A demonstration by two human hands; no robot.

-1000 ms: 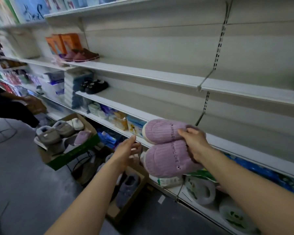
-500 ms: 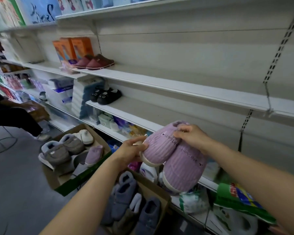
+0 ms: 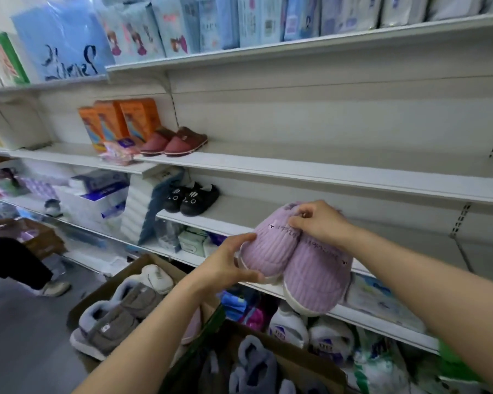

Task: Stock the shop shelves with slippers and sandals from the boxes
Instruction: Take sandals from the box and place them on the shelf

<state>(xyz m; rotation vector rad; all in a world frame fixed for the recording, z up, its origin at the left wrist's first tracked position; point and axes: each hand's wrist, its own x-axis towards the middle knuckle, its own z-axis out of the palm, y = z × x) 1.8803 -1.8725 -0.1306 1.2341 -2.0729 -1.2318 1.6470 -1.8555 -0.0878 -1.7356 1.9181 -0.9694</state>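
Mid-placement at centre right: pair of lilac slippers (image 3: 293,257) gripped by left hand (image 3: 228,265) at the toe, pinched by right hand (image 3: 319,223) on top, next needing setting down on the middle shelf (image 3: 239,214) beside the black slippers (image 3: 191,199).

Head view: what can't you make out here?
- Purple slippers: embroidered lettering too small and blurred to read; soles face away.
- Near box by the bottom edge: contents cut off by the frame and hidden by the left forearm.
- Right hand: fingertips tucked at the slipper collars, exact grip unclear.
- Other person: cut off by the left edge.
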